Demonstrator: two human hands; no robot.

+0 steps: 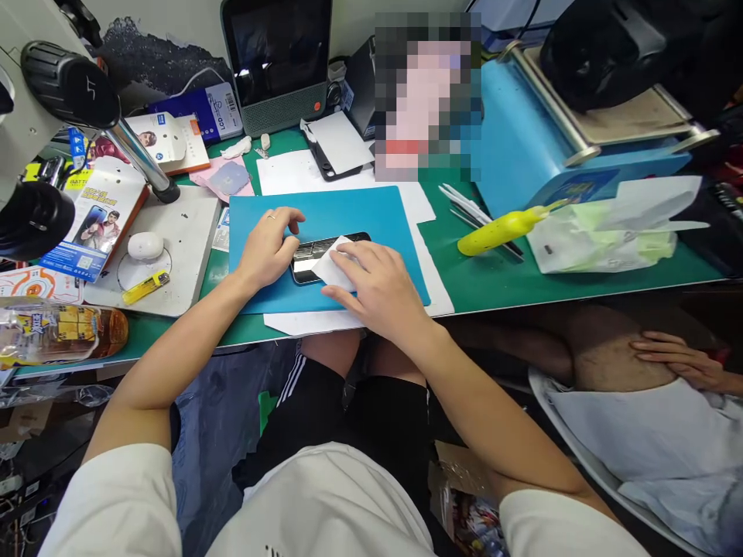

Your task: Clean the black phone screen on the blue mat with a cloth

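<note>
A black phone [318, 250] lies screen-up on a blue mat [371, 213] on the green workbench. My left hand [268, 247] grips the phone's left end, fingers curled over its top edge. My right hand [374, 286] lies flat on the phone's right half and presses a small white wipe [332, 267] against the screen. The right part of the phone is hidden under that hand.
White paper sheets [290, 172] lie under and behind the mat. A yellow squeeze bottle [500, 229], tweezers and a plastic bag sit to the right, a blue machine [525, 139] behind them. A microscope base, lighter and boxes crowd the left. Another person's hand [679, 360] rests at the right.
</note>
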